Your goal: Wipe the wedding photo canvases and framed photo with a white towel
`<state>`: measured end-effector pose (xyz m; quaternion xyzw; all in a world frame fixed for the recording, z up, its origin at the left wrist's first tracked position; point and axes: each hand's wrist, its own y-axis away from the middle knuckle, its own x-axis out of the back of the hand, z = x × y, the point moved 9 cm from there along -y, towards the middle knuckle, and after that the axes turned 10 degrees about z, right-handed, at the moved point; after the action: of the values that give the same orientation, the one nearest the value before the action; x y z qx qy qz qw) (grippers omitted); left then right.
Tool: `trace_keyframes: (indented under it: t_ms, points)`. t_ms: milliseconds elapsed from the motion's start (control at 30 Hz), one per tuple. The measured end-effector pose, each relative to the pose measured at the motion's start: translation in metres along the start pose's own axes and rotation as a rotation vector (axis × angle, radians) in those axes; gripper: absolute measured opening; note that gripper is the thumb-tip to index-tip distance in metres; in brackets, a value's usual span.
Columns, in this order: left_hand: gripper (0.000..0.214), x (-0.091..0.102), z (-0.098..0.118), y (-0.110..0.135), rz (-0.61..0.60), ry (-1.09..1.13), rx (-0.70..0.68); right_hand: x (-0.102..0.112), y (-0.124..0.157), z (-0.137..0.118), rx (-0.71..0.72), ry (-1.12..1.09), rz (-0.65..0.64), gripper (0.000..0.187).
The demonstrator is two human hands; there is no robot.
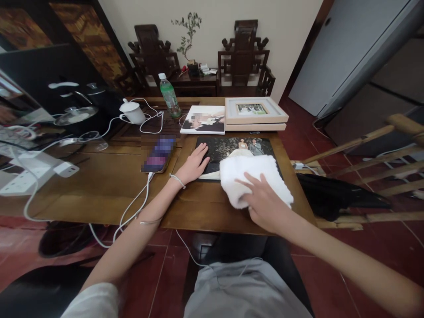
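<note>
A dark photo print (232, 150) lies flat on the wooden table (109, 185) in front of me. My left hand (194, 165) rests open and flat on the print's left edge, fingers stretched out. My right hand (265, 201) presses down on a folded white towel (253, 179) that covers the print's lower right part, fingers lying on the cloth. Just left of my left hand lies a phone (158, 154) with a white cable (132, 212) plugged in.
Behind the print lie a white photo canvas (203, 119) and a stack of light wooden frames (255, 112). A green bottle (169, 95), a white cup (132, 111), a power strip (33, 170) and pot lids are further left. A bamboo chair (374, 168) stands on the right.
</note>
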<state>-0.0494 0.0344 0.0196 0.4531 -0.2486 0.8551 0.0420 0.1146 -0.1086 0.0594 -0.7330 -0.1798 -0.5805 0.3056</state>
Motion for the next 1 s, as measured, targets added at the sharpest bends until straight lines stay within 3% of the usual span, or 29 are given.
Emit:
trace_keyframes:
  t_ms: [100,200,500,633,767,1000]
  points:
    - [0.056,0.000,0.000,0.000,0.002,0.011,-0.001,0.001,0.007,-0.011,0.005,-0.010,-0.023,0.041]
    - [0.055,0.000,0.000,0.000,0.006,0.018,-0.002,0.002,-0.009,-0.003,-0.022,-0.011,-0.013,0.047]
    - [0.055,0.000,0.000,-0.001,0.018,0.010,-0.025,0.004,-0.114,0.078,-0.110,0.053,0.026,0.043]
    - [0.056,0.000,0.000,-0.001,0.014,0.007,-0.025,0.004,-0.135,0.096,-0.147,0.042,0.038,0.042]
    - [0.056,-0.001,0.000,-0.001,0.008,0.010,-0.015,0.001,-0.114,0.080,-0.146,0.063,0.055,0.046]
    - [0.056,-0.002,-0.001,0.000,-0.012,0.003,0.008,-0.003,-0.026,0.004,-0.044,-0.001,-0.030,0.048]
